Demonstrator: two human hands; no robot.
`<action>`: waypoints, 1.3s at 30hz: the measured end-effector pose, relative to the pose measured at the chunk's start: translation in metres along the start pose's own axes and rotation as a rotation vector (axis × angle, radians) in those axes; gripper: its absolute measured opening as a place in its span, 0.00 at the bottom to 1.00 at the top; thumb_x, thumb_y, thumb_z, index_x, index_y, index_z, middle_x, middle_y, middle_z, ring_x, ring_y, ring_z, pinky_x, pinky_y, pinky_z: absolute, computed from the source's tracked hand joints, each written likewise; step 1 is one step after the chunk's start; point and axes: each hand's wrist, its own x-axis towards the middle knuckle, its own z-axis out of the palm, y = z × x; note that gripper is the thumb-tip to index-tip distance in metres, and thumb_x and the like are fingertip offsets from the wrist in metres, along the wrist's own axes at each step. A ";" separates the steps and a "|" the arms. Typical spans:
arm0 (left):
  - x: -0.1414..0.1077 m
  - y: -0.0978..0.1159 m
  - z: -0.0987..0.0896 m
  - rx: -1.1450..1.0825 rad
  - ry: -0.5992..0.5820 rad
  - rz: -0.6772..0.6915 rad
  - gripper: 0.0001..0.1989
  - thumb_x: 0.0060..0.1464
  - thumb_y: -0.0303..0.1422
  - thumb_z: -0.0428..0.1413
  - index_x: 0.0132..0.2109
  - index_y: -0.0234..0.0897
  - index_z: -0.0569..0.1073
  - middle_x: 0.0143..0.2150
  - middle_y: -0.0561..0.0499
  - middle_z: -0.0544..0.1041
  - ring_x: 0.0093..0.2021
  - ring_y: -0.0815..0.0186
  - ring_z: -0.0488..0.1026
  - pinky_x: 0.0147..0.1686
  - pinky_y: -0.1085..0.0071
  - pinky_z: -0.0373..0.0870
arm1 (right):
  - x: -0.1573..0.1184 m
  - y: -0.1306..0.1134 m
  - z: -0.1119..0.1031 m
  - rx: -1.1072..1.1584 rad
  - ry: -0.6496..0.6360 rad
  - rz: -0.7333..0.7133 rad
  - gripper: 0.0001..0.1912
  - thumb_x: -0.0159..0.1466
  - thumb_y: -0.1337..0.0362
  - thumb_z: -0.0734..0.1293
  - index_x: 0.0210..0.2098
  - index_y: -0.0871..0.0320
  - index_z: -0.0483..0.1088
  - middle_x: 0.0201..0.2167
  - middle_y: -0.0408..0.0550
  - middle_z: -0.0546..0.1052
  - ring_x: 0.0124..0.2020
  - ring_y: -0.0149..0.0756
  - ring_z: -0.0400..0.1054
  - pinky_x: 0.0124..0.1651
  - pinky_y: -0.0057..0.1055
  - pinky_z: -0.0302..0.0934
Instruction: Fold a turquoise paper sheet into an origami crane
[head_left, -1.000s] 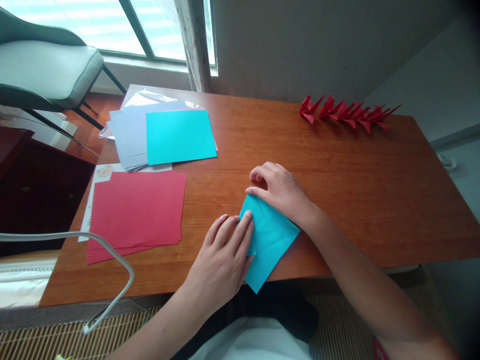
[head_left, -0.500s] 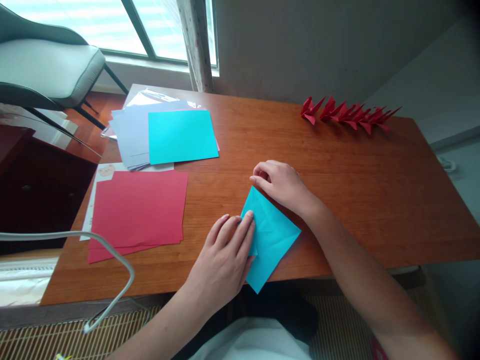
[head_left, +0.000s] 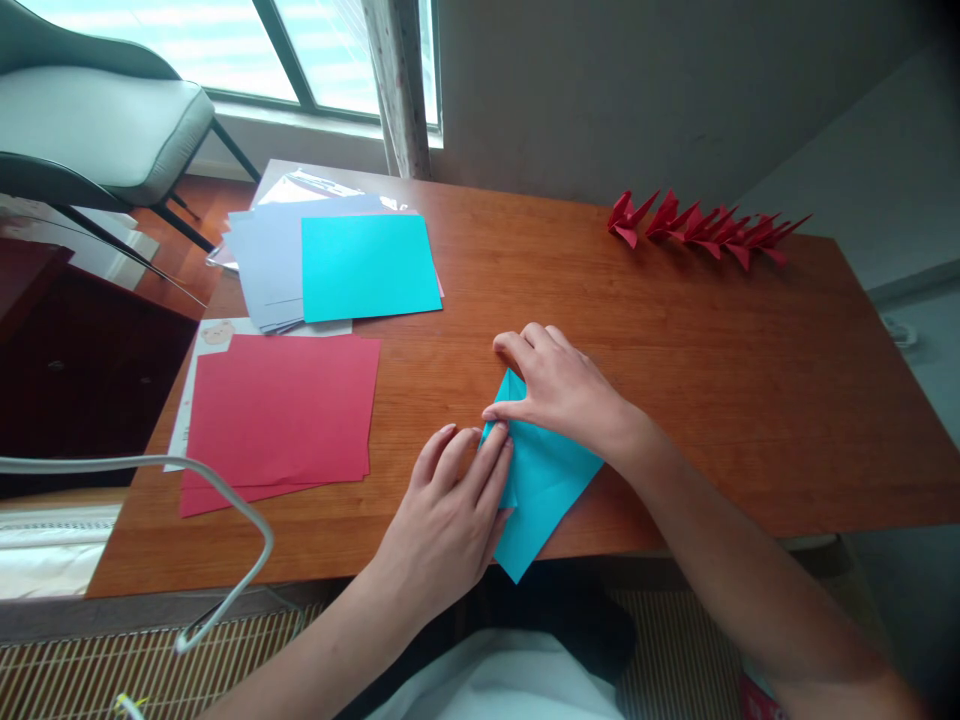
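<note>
From the head view: has a folded blue paper (head_left: pixel 555 470) at the front of the table (head_left: pixel 750 400), with its lowest corner reaching past the edge. Lies partly under the left fingers, partly beneath the right hand. Presses the paper's left side with the left hand (head_left: pixel 442 515), straight-fingered and flat, not closed round anything, with two fingertips on the paper and the other two to its left. Spreads the right hand (head_left: pixel 574 390) over the upper corner, with thumb laid across the paper just beside the left fingertips and with bent fingers held apart from the thumb, clenched on nothing. Cannot tell whether those fingertips touch the wood.

Counting: two hands, one folded blue paper. To the left, one flat blue sheet (head_left: pixel 373 268) on several pale sheets (head_left: pixel 270 255), too overlapped to number. Nearer, at least two red sheets (head_left: pixel 285 410). At the far right, a row of red paper birds (head_left: pixel 705 232), at least five, with one just apart at the left end. Also one white cable (head_left: pixel 244 507) and one chair (head_left: pixel 105 120).
</note>
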 end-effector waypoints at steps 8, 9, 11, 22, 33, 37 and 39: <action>0.001 0.000 0.001 0.009 -0.004 0.001 0.26 0.68 0.39 0.48 0.66 0.28 0.69 0.68 0.45 0.69 0.63 0.48 0.62 0.68 0.51 0.50 | 0.019 -0.011 -0.016 -0.076 -0.173 -0.085 0.44 0.54 0.49 0.79 0.65 0.55 0.62 0.53 0.56 0.71 0.55 0.53 0.64 0.43 0.39 0.65; 0.001 0.000 0.001 0.013 -0.004 0.000 0.26 0.68 0.39 0.48 0.66 0.28 0.69 0.68 0.45 0.70 0.64 0.48 0.62 0.68 0.51 0.50 | 0.021 -0.014 -0.018 -0.084 -0.193 -0.108 0.45 0.54 0.50 0.79 0.65 0.55 0.62 0.53 0.57 0.71 0.55 0.53 0.64 0.43 0.39 0.65; 0.001 0.000 0.000 0.017 -0.006 -0.001 0.26 0.68 0.39 0.48 0.66 0.29 0.68 0.68 0.45 0.70 0.64 0.48 0.62 0.69 0.51 0.50 | 0.023 -0.018 -0.022 -0.095 -0.222 -0.147 0.45 0.54 0.52 0.79 0.66 0.56 0.62 0.54 0.58 0.70 0.56 0.54 0.64 0.43 0.39 0.65; 0.001 -0.001 -0.003 -0.011 -0.050 0.001 0.27 0.68 0.37 0.48 0.68 0.28 0.65 0.73 0.43 0.61 0.63 0.48 0.62 0.69 0.50 0.49 | 0.043 0.018 -0.015 0.048 -0.163 -0.202 0.38 0.54 0.56 0.80 0.60 0.52 0.67 0.45 0.50 0.74 0.46 0.44 0.69 0.41 0.33 0.59; 0.001 0.000 -0.005 -0.018 -0.039 -0.007 0.27 0.68 0.38 0.48 0.68 0.28 0.66 0.73 0.43 0.62 0.63 0.49 0.62 0.69 0.52 0.50 | 0.071 0.045 -0.026 0.232 -0.146 -0.121 0.25 0.60 0.66 0.74 0.57 0.50 0.71 0.31 0.38 0.76 0.33 0.33 0.71 0.34 0.28 0.56; 0.001 0.000 -0.003 -0.018 -0.027 -0.004 0.28 0.68 0.38 0.49 0.69 0.28 0.65 0.73 0.44 0.62 0.64 0.48 0.62 0.69 0.51 0.49 | 0.057 0.037 -0.022 0.195 -0.166 -0.169 0.30 0.59 0.55 0.76 0.59 0.55 0.69 0.37 0.44 0.77 0.38 0.38 0.71 0.38 0.31 0.60; 0.000 -0.001 -0.002 -0.017 -0.025 -0.002 0.28 0.68 0.38 0.49 0.69 0.28 0.65 0.72 0.44 0.62 0.64 0.48 0.62 0.69 0.51 0.49 | 0.044 0.024 -0.017 0.074 -0.118 -0.165 0.44 0.50 0.48 0.80 0.62 0.55 0.67 0.48 0.54 0.74 0.48 0.48 0.69 0.44 0.36 0.62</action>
